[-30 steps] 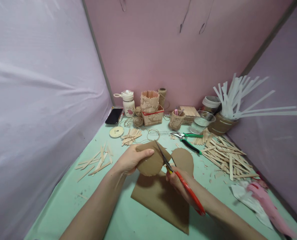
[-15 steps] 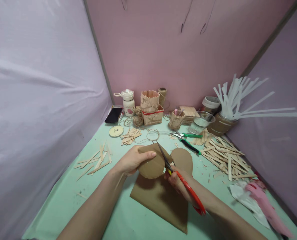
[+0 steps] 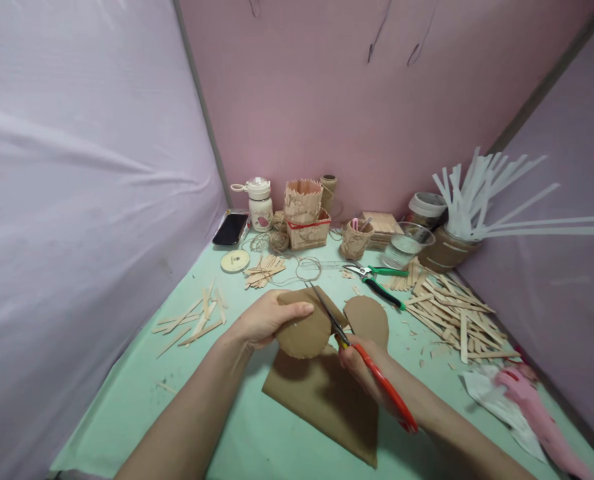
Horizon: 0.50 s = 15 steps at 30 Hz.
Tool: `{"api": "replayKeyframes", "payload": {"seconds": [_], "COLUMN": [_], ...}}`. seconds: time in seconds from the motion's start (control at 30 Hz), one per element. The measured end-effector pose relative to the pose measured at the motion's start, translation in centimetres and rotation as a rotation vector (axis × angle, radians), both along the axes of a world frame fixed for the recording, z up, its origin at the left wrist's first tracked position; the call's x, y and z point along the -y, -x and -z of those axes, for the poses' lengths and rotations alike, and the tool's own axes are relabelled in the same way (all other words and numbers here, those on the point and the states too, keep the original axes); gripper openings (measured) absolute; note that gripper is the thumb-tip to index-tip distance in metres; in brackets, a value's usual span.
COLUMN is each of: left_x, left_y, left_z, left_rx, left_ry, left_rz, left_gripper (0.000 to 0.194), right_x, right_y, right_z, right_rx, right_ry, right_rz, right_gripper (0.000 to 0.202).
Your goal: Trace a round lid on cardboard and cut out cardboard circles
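Cardboard point(image 3: 304, 337) has dipped, left hand point(image 3: 263, 320) clutching it, right hand point(image 3: 357, 371) grasping scissors point(image 3: 385, 387), secateurs point(image 3: 384, 293) beyond

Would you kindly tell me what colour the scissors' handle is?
The handle is mostly red, seen best in the head view.

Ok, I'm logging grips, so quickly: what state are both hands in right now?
Left hand: closed, holding cardboard, thumb on top.
Right hand: closed on the scissors.
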<state>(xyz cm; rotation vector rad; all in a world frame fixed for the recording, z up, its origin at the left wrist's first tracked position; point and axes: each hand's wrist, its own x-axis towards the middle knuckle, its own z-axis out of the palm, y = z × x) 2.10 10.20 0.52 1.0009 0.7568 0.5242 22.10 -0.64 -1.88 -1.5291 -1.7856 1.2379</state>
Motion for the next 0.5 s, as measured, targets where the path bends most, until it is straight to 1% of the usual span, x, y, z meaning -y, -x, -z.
{"api": "replayKeyframes", "payload": {"seconds": [0.27, 0.37, 0.5], "left_x": [-0.04, -0.16, -0.35], "left_y": [0.3, 0.48, 0.69], "left_z": [-0.62, -0.54, -0.29], "left_rx": [-0.039, -0.054, -0.066], "left_ry": [-0.016, -0.027, -0.029], "left_rz": [0.014, 0.038, 0.055], "left_gripper": [0.035, 0.035, 0.034], "right_x": [0.05, 0.08, 0.11], "right_y": [0.04, -0.08, -0.24], "right_z": [-0.65, -0.79, -0.51], "right_rx": [0.0, 0.037, 0.066], "right_ry": [0.07, 0.099, 0.103], "right_rz": [-0.014, -0.004, 0.022], "right_gripper": [0.059, 0.059, 0.058]}}
